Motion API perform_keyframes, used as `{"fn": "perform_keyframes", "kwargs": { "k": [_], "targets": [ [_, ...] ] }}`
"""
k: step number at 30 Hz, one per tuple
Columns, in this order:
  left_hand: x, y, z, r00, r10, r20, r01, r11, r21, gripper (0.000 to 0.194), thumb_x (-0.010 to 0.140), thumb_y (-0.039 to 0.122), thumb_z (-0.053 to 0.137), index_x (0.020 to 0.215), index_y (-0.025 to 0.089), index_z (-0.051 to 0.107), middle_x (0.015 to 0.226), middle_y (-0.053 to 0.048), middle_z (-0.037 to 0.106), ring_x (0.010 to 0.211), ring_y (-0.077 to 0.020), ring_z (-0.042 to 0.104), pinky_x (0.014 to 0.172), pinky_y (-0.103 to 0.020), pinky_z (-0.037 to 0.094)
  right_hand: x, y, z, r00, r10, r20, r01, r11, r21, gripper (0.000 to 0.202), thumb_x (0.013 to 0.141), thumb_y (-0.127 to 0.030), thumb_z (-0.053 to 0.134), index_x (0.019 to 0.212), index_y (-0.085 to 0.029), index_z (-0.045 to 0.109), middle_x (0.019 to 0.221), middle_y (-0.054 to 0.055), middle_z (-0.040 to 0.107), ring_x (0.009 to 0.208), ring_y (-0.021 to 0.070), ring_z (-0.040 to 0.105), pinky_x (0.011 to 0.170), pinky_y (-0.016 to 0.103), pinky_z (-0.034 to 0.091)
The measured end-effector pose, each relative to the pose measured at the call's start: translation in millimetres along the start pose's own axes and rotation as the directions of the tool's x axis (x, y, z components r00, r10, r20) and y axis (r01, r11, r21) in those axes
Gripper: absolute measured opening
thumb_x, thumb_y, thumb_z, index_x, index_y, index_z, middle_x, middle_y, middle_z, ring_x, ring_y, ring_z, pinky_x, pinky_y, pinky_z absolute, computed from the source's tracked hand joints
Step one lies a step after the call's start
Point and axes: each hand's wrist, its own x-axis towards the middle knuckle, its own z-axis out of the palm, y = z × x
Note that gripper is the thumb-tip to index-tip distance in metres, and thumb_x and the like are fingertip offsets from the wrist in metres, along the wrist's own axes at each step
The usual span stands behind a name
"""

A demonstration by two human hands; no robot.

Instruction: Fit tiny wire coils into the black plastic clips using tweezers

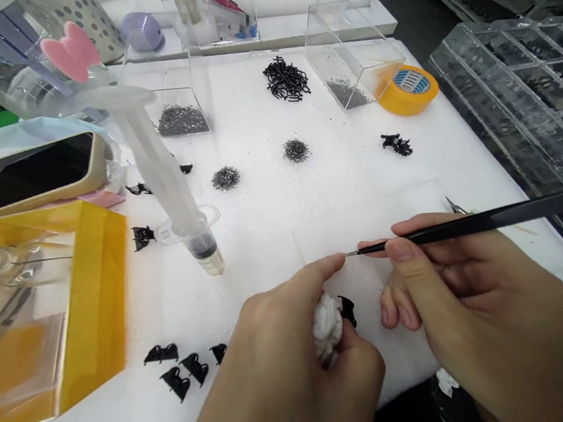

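My right hand (476, 298) is closed around a pair of black tweezers (468, 223), held nearly level with the fine metal tip pointing left. That tip meets the end of the index finger of my left hand (295, 344), which is stretched out. The other left fingers are curled around a crumpled white tissue (327, 327). A small black plastic part (347, 310) shows just past the tissue by the left thumb; whether it is gripped or lying on the table I cannot tell. Several similar black parts (177, 382) lie left of my left hand.
A syringe (172, 175) stands tip-down on the white foam surface (264, 239). Beyond it are small piles of metal pieces (296, 150) and black clips (286, 79). Clear boxes, yellow tape (411, 100) and a yellow-edged box (93, 291) surround the work area. A knife tip (454, 205) shows behind my right hand.
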Motion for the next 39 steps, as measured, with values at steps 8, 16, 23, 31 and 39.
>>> {"fn": "perform_keyframes", "kwargs": {
  "k": [8, 16, 23, 31, 39],
  "targets": [
    [0, 1, -1.2, 0.999, -0.001, 0.033, 0.001, 1.000, -0.026, 0.037, 0.064, 0.006, 0.058, 0.089, 0.030, 0.070, 0.062, 0.008, 0.069, 0.049, -0.0100, 0.062, 0.050, -0.016, 0.046, 0, -1, -1, 1.000, -0.005, -0.015, 0.004, 0.997, -0.071, 0.017, 0.083, -0.033, 0.059, 0.088, -0.017, 0.060, 0.059, -0.001, 0.061, 0.038, 0.0065, 0.055, 0.035, 0.009, 0.046],
    [-1, -5, -0.8, 0.999, -0.009, 0.054, 0.011, 0.999, -0.034, 0.042, 0.065, 0.012, 0.057, 0.101, 0.030, 0.067, 0.066, 0.005, 0.070, 0.054, -0.0133, 0.066, 0.043, -0.015, 0.046, 0, -1, 0, 1.000, 0.001, 0.014, 0.000, 0.999, -0.054, 0.016, 0.083, -0.034, 0.058, 0.089, -0.019, 0.059, 0.059, -0.001, 0.059, 0.040, 0.0066, 0.055, 0.036, 0.011, 0.046],
    [-4, -7, -3.6, 0.986, -0.123, 0.111, 0.139, 0.980, -0.143, 0.043, 0.069, 0.017, 0.057, 0.107, 0.036, 0.062, 0.057, 0.010, 0.063, 0.043, -0.0091, 0.061, 0.042, -0.013, 0.046, 2, 3, -6, 0.998, 0.030, 0.054, -0.038, 0.988, 0.150, 0.014, 0.086, -0.034, 0.056, 0.093, -0.023, 0.052, 0.055, -0.005, 0.054, 0.037, 0.0072, 0.049, 0.035, 0.019, 0.045],
    [-10, -7, 6.1, 0.974, -0.216, 0.072, 0.219, 0.802, -0.555, 0.011, 0.072, 0.014, 0.061, 0.077, 0.024, 0.065, 0.064, 0.007, 0.061, 0.039, -0.0062, 0.058, 0.041, -0.014, 0.046, -13, 2, -5, 0.978, -0.034, 0.205, -0.037, 0.942, 0.333, 0.007, 0.090, -0.029, 0.049, 0.095, -0.023, 0.050, 0.057, -0.003, 0.053, 0.039, 0.0072, 0.048, 0.038, 0.021, 0.045],
    [-9, -14, 7.7, 0.974, -0.202, 0.101, 0.224, 0.806, -0.548, 0.009, 0.071, 0.015, 0.062, 0.076, 0.022, 0.063, 0.053, 0.007, 0.060, 0.043, -0.0089, 0.061, 0.044, -0.015, 0.048, -10, 3, -7, 0.952, -0.092, 0.292, 0.016, 0.967, 0.254, 0.006, 0.092, -0.030, 0.045, 0.093, -0.025, 0.049, 0.051, -0.005, 0.046, 0.041, 0.0082, 0.049, 0.037, 0.020, 0.044]
  ]
}}
